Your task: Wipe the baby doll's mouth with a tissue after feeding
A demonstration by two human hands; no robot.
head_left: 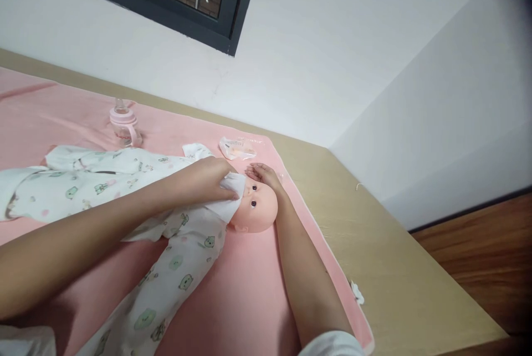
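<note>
Left hand (214, 179): pinches white cloth (234, 185) by doll's (261, 212) chin, centre, apparently controlling its edge.
Right hand (264, 174): loosely open beside doll, likely steadying.

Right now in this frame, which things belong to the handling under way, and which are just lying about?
In use:
- doll, in a printed outfit
- white cloth, pinched by the left hand near the doll's mouth
- right hand, beside the head

Lying about:
- pink bottle
- clear packet
- white scrap at the mat's edge
</note>
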